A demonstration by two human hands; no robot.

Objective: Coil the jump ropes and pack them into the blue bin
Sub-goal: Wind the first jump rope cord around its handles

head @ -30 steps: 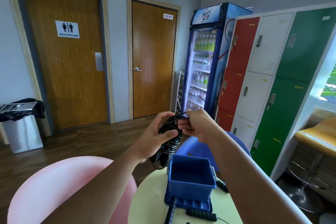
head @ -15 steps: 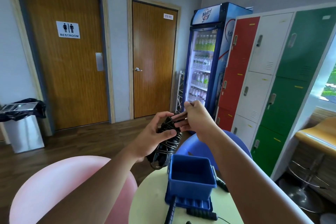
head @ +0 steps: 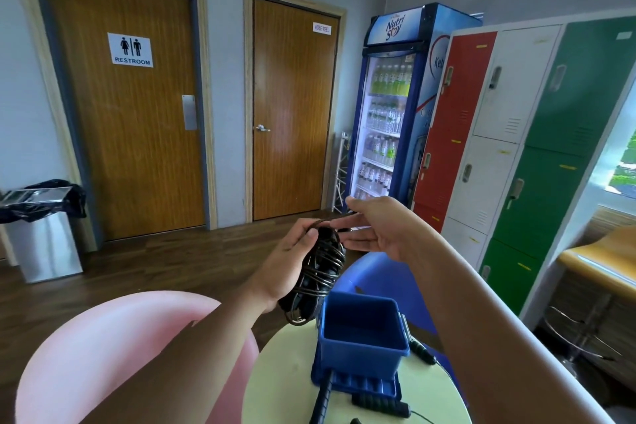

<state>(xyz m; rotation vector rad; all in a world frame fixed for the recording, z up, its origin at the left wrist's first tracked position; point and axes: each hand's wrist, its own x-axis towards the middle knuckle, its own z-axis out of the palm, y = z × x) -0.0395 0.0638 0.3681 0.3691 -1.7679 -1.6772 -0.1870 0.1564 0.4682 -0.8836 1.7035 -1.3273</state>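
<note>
My left hand (head: 292, 260) grips a black jump rope (head: 318, 274) wound into a tight bundle, held above and left of the blue bin (head: 361, 337). My right hand (head: 378, 229) is just right of the bundle's top and pinches the rope's loose end, which runs from the bundle to its fingers. The blue bin stands open and looks empty on its blue lid (head: 364, 385) on the pale round table (head: 285, 385). Other black rope handles (head: 380, 404) lie on the table in front of and beside the bin.
A pink round chair (head: 103, 354) is at lower left and a blue chair (head: 378, 272) behind the bin. Coloured lockers (head: 516, 148) and a drinks fridge (head: 395, 107) line the right wall. A steel waste bin (head: 41, 237) stands by the restroom door.
My right hand has lifted slightly and moved right, drawing the rope's end out over the top of the bundle. The left hand keeps the bundle in about the same place.
</note>
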